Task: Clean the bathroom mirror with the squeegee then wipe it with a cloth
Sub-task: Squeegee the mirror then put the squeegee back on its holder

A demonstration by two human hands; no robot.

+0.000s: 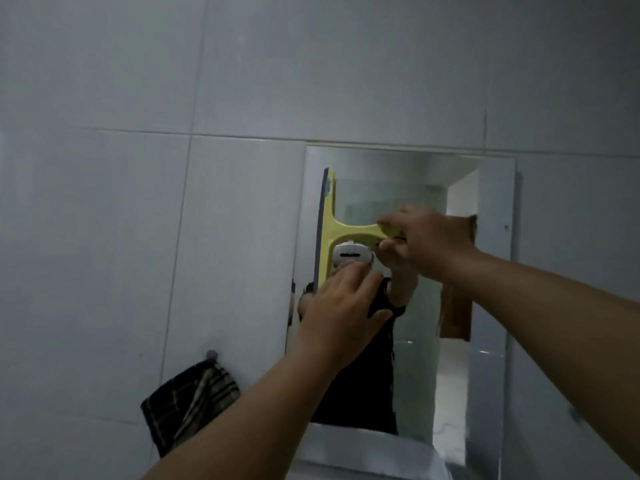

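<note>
Pale grey wall tiles (242, 81) fill most of the view, and a frameless mirror (495, 202) hangs on them to the right of centre. A dark checked cloth (188, 398) hangs from a small hook (211, 355) on the wall, just beside the mirror's lower left corner and untouched. The squeegee (329, 230), yellow-green with a dark rubber blade, is turned so the blade stands upright near the mirror's left edge, seemingly against the glass, with its handle running off to the right. The right hand (429, 244) is wrapped around the end of that handle, fingers curled closed on it. The left hand (343, 317) is spread, fingers loosely apart, reaching toward the lower end of the blade; whether it touches the blade or the glass cannot be told. This looks like the squeegee step, at the left end of a sideways pass across the upper half of the glass. The next move probably calls for steady, even pressure along the whole blade while it is drawn across, then lower passes; the cloth comes afterwards.
</note>
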